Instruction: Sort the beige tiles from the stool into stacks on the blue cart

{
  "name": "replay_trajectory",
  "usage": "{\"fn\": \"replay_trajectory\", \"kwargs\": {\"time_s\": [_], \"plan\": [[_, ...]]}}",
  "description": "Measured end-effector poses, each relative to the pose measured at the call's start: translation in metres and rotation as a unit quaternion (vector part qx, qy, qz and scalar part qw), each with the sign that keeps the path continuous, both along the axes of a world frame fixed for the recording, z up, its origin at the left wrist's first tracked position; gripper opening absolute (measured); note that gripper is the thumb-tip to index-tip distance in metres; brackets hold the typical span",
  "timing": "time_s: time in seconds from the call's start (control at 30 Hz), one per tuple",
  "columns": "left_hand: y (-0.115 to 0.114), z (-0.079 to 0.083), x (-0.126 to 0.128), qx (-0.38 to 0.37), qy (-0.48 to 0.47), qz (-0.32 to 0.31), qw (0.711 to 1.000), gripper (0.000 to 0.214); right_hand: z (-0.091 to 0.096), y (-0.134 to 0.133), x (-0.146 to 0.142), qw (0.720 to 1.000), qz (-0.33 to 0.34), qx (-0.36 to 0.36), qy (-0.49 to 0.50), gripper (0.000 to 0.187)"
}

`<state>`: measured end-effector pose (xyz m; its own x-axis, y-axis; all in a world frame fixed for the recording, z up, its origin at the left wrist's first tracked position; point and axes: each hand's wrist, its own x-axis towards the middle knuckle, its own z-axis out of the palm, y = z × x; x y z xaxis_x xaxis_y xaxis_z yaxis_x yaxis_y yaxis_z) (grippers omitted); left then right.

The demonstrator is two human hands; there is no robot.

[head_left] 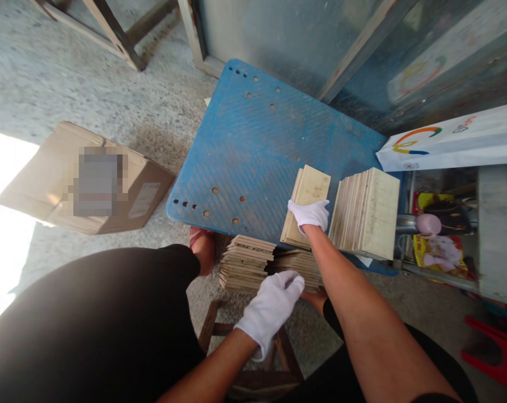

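My right hand [310, 215], in a white glove, spans a short stack of thin wooden boards [314, 183], fingers around its sides. This stack leans tilted on the near edge of a blue plastic platform [253, 145]. To its right stands a larger row of similar wooden boards [377, 215]. My left hand [274, 305], also gloved in white, hovers nearer to me with its fingers curled together and nothing visible in them. Just beyond it are a lower stack of boards [247, 263] and another stack [297, 262], partly hidden by my hands and right arm.
A cardboard box [139, 193] sits on the concrete floor at left, its top blurred out. A white paper bag [450, 137] and an open drawer with small items [440, 240] are at right. A wooden stool [265, 378] stands below; a red plastic object [494, 352] lies lower right.
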<state>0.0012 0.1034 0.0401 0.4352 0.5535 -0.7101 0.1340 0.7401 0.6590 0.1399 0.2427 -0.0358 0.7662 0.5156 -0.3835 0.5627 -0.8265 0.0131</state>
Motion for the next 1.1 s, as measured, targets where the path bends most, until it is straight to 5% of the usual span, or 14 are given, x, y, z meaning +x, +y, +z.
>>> {"fn": "replay_trajectory", "kwargs": {"time_s": [0.53,0.73,0.9,1.0,1.1], "plan": [[-0.007,-0.008,0.005,0.019,0.009,-0.008,1.000,0.030,-0.002,-0.008,-0.005,1.000,0.010,0.012,-0.010,0.127],[-0.003,-0.003,0.006,0.049,0.026,-0.049,0.997,0.028,0.013,-0.013,-0.002,0.994,0.063,0.090,-0.012,0.105],[-0.003,-0.009,0.007,0.088,0.057,-0.071,0.992,0.030,0.029,-0.065,0.014,0.976,0.080,0.200,0.018,0.078],[-0.007,-0.018,0.008,0.108,0.071,-0.082,0.988,0.032,0.032,-0.117,0.026,0.960,0.004,0.277,0.052,0.058],[-0.013,-0.030,0.011,0.127,0.104,-0.107,0.981,0.034,0.033,-0.164,0.038,0.956,-0.100,0.270,0.057,0.052]]}}
